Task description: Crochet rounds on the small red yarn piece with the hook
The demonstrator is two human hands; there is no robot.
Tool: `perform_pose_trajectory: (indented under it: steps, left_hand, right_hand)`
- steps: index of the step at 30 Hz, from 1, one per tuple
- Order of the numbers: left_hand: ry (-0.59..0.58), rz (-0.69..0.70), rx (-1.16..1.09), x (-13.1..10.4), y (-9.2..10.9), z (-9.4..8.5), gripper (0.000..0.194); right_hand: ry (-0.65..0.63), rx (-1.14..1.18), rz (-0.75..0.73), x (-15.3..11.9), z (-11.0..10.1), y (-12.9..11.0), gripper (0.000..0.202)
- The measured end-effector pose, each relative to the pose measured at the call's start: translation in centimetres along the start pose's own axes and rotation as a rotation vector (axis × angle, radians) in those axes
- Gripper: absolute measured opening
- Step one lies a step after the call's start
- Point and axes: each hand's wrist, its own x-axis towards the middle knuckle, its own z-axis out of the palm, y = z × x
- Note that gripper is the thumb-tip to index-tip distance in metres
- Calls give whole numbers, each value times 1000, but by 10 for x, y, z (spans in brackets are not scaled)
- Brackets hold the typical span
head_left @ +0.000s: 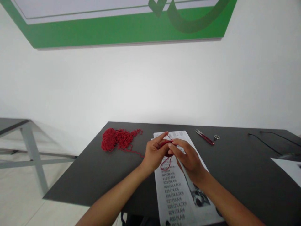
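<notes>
My left hand pinches a small piece of red crochet, with its index finger raised and a strand of red yarn running over it. My right hand grips a crochet hook, whose pale handle slants down under the palm. The hook's tip meets the work between both hands, but the fingers largely hide it. A loose loop of yarn hangs below the piece. To the left lies a ball of red yarn beside a crinkled heap of yarn, and a strand trails from there toward my left hand.
Beneath my hands is a printed pattern sheet on the dark table. Thread snips with red handles and a small metal ring lie at the back right. Farther right are eyeglasses and a white sheet.
</notes>
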Motion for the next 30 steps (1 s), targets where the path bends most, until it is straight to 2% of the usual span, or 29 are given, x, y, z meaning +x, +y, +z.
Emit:
perform_pose_trajectory:
  steps: [3, 5, 7, 10, 13, 15, 17, 20, 23, 26, 30]
  left_hand:
    - [1, 86, 112, -4, 1, -1, 58]
    - [5, 165, 209, -7, 4, -1, 52]
    - [21, 263, 311, -8, 8, -3, 47]
    - [68, 356, 370, -5, 12, -6, 42]
    - [94, 353, 316, -2, 15, -8, 41]
    - [103, 331, 292, 1, 17, -9, 39]
    - [139, 313, 298, 2, 17, -10, 37]
    - [213, 273, 279, 6, 14, -11, 35]
    - [225, 164, 128, 9, 8, -11, 37]
    - [209, 137, 60, 10, 4, -10, 38]
    - [122, 291, 338, 2, 1, -9, 37]
  right_hand:
    - [42, 5, -32, 4, 2, -4, 29]
    - [91, 39, 17, 7, 4, -8, 26]
    - [146, 111, 120, 12, 3, -13, 17]
    - [159, 300, 355, 19, -2, -21, 6]
    - [98, 501, 549, 24, -8, -24, 17]
    - [100, 604, 608, 25, -9, -25, 21]
    - [111, 644, 629, 23, -8, -25, 21]
    - [105, 587, 617, 16, -3, -26, 22]
    - [128, 588, 625, 11, 3, -28, 23]
    - [228, 889, 708, 14, 8, -25, 22]
    - [278, 1380, 873, 23, 14, -17, 24]
